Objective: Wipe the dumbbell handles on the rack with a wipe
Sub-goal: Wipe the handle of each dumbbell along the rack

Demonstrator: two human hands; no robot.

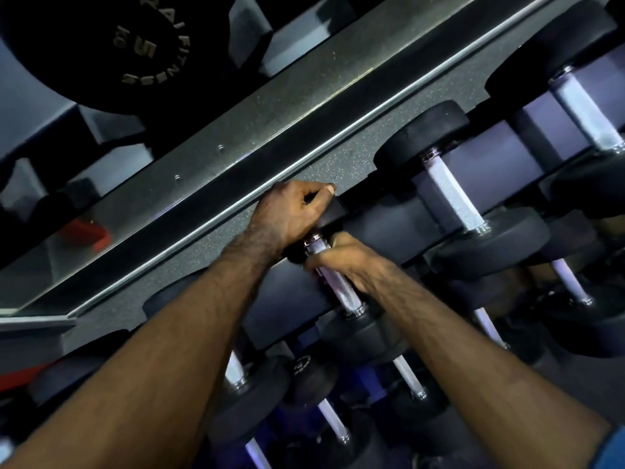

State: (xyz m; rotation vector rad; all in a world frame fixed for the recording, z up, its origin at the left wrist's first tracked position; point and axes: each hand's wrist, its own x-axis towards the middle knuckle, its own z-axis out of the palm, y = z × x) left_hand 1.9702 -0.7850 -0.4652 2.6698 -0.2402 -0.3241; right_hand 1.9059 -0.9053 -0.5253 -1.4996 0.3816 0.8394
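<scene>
- Two hands: left hand (291, 211), right hand (351, 262).
- Three dumbbells on the upper shelf, by their handles: (341, 289), (453, 194), (585, 113).
- One weight plate (101, 52) marked 5.
- Lower-shelf dumbbells: too crowded and dim to count.

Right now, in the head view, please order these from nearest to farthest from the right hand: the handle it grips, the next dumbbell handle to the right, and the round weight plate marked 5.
1. Gripped handle: inside the right hand, beside the left hand.
2. Next dumbbell handle: up and to the right, same shelf.
3. Weight plate: top left corner, beyond the rack rail.
</scene>
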